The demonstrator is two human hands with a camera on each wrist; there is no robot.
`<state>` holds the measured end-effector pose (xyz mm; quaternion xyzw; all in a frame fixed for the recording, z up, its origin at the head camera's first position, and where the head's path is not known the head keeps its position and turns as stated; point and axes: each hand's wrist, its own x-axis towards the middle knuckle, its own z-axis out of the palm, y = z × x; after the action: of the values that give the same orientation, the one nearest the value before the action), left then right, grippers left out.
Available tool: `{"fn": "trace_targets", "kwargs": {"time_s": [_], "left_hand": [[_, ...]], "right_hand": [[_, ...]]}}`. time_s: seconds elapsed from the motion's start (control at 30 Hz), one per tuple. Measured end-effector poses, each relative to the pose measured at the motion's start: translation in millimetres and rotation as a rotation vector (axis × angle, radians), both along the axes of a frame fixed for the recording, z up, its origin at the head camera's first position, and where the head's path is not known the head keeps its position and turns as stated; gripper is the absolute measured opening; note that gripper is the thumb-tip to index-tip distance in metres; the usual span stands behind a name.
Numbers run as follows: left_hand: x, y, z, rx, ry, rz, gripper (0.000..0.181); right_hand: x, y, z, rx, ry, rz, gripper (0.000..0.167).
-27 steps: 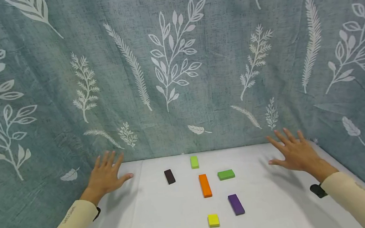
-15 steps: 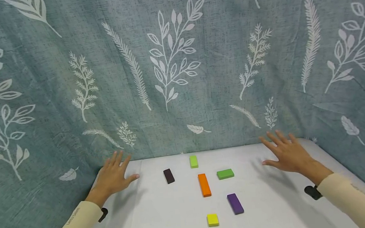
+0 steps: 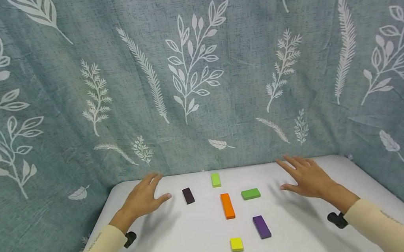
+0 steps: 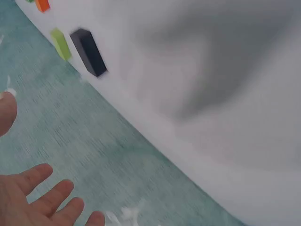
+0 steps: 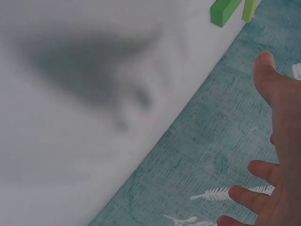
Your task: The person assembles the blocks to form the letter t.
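Note:
Several coloured blocks lie apart on a white tabletop (image 3: 196, 237). My left hand (image 3: 141, 198) hovers over the table's left side, fingers spread and holding nothing; nearest to it is a black block (image 3: 188, 196). On the other side my right hand (image 3: 307, 177) is raised with its fingers apart, and a green block (image 3: 251, 194) is closest to it. Between the hands are a lime block (image 3: 215, 180), a long orange block (image 3: 227, 206), a purple block (image 3: 262, 227) and a small yellow block (image 3: 236, 244). Both wrist views show the palms bare.
A blue-green curtain (image 3: 241, 79) with white leaf patterns hangs behind the table's far edge and down both sides. Each forearm wears a pale sleeve (image 3: 99, 248), and a dark strap device (image 3: 337, 220) sits at the right wrist.
Both hands have moved inward over the table, the left one rightward and the right one leftward. The blocks have stayed where they were.

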<state>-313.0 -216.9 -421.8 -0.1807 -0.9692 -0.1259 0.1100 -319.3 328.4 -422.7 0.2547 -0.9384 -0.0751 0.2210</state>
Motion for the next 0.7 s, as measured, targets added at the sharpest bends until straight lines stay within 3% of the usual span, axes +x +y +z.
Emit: {"fn": "trace_targets", "kwargs": {"time_s": [0.3, 0.57, 0.7], "left_hand": [[-2.0, 55.6, -12.0, 0.111, -0.126, -0.093, 0.08], [-0.8, 85.5, -24.0, 0.146, -0.184, -0.141, 0.079], [0.0, 97.6, -32.3, 0.169, -0.217, -0.162, 0.081]], "right_hand": [[3.9, -16.8, -6.2, -0.133, 0.062, 0.086, 0.082], [6.4, -36.1, -14.3, -0.163, -0.004, 0.122, 0.078], [10.3, -45.2, -18.1, -0.222, -0.085, 0.156, 0.073]]}}
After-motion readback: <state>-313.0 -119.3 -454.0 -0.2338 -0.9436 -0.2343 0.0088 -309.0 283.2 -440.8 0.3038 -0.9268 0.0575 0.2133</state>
